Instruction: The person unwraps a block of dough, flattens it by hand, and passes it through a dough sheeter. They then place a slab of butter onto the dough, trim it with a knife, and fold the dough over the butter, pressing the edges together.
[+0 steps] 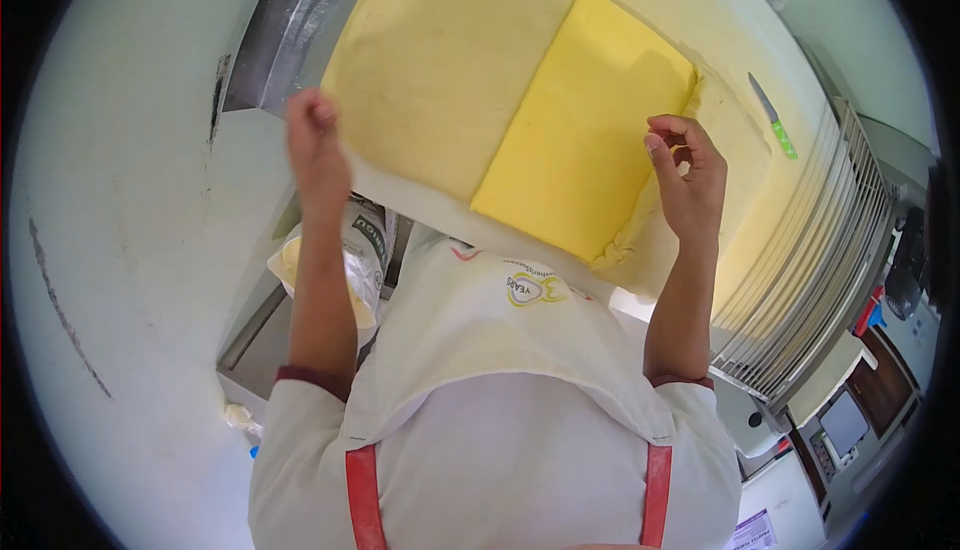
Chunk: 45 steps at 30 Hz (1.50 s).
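A thick yellow slab (585,120) with straight edges lies on a wide pale sheet of dough (440,80). Along the slab's right side the dough edge is rumpled. Just over that edge is my right hand (692,175), its fingers loosely curled, thumb and forefinger slightly apart, with nothing visible between them. My left hand (320,155) is in the air at the left edge of the dough, its curled fingers smeared by motion; whether it holds anything cannot be made out.
A knife with a green handle (783,140) lies to the right of the dough. Beyond it stands a metal rack (835,280) with many bars. A metal tray-like surface (290,30) is at upper left. An open printed bag (368,250) sits below the table edge, near my left forearm.
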Tool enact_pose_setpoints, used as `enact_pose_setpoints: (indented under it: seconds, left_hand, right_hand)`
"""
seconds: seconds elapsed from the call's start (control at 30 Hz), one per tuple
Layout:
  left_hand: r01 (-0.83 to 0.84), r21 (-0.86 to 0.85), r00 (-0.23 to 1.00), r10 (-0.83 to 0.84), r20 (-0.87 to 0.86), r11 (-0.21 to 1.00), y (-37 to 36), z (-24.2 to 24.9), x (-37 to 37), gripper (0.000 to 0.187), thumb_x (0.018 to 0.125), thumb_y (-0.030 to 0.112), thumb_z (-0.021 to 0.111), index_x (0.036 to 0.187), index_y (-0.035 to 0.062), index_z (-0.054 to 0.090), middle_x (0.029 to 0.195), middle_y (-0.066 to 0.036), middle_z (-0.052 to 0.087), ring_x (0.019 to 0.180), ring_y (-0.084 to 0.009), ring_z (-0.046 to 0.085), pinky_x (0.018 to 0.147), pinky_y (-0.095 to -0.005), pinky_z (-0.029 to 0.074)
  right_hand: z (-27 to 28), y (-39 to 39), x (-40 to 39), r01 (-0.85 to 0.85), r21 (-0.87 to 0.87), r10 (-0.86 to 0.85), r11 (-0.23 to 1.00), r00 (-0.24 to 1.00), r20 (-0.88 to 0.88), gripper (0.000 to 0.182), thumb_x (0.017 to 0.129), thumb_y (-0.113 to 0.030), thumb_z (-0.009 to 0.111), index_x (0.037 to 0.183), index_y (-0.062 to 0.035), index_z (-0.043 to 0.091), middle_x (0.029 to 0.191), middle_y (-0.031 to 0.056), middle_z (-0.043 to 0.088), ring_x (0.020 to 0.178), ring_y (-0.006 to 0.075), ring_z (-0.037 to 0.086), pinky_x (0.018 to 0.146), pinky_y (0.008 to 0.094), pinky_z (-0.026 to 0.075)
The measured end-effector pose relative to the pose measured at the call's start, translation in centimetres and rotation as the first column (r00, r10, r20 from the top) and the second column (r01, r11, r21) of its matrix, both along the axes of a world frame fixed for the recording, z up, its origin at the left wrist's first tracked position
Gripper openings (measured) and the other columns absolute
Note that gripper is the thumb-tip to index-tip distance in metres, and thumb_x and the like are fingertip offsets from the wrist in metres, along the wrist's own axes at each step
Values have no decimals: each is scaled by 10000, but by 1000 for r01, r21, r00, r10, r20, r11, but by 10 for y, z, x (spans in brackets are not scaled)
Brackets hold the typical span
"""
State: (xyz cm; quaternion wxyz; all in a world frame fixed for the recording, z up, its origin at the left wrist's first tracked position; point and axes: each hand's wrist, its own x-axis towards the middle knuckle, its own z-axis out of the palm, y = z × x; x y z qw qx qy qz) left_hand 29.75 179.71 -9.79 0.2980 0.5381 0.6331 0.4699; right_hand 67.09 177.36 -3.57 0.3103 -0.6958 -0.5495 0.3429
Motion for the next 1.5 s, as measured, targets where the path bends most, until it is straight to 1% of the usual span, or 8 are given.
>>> enact_pose_setpoints:
  seconds: [0.2,0.27,0.47,0.53,0.6,0.73,1.07,1.5]
  left_hand:
    - [-505,-516,812,583,-13,692,-211,-127,-143,313,953,339,441,910,66,587,853,-48,598,734,-159,516,720,-309,409]
    - [28,-646,956,169,241,763,-303,-183,-119,403,949,424,456,1011,53,600,970,-81,625,892,-212,572,838,-334,436]
    - [219,-971,969,99,229,99,-378,-116,-93,307,908,314,558,1019,35,621,937,-127,674,863,-316,641,766,-439,487]
    - [-58,-969,888,-431,-161,242,-320,-78,-119,272,902,289,579,958,29,635,869,-144,678,823,-341,653,740,-454,491]
    - [-361,-571,781,-96,-617,738,-251,-61,-131,257,913,249,601,906,-5,635,864,-191,661,827,-318,659,724,-399,502]
    - [-237,-319,950,288,122,918,-78,8,-50,291,900,140,632,1146,-7,584,1091,-106,645,968,-186,617,843,-314,483]
    - [101,-702,949,143,280,705,17,9,-12,507,833,112,702,1269,-25,482,1118,-94,619,966,-141,603,885,-278,455]
    - [56,-288,873,93,478,956,-39,119,73,379,849,60,697,1171,-12,510,937,-98,672,802,-127,641,729,-246,503]
  right_hand:
    - [4,17,-7,-97,18,97,995,995,9,143,854,-81,674,995,-61,661,839,15,645,759,97,562,654,250,407]
    - [7,31,-24,-189,29,188,982,982,29,148,858,-91,670,1003,-63,660,846,17,647,760,107,570,656,258,413]
    - [29,86,-48,-417,50,403,908,899,173,208,856,-127,673,1050,-56,646,924,53,666,821,165,613,703,280,449]
    - [28,119,-63,-497,107,457,861,849,265,226,857,-144,672,1057,-44,641,966,74,673,879,210,627,754,314,466]
    - [15,160,-80,-616,205,516,761,766,385,297,860,-191,667,1112,-39,623,1054,98,666,971,267,624,837,359,472]
    - [-57,232,-133,-729,201,511,655,623,592,547,864,-316,650,1320,-51,502,1252,166,586,1136,338,568,979,417,440]
    - [-37,310,-176,-711,-542,889,448,420,184,657,713,-389,774,1159,64,607,1176,200,635,1099,292,593,932,365,462]
    - [55,273,-77,-923,-14,917,386,385,-104,351,782,-189,740,1046,-8,597,930,66,642,850,151,572,740,305,465]
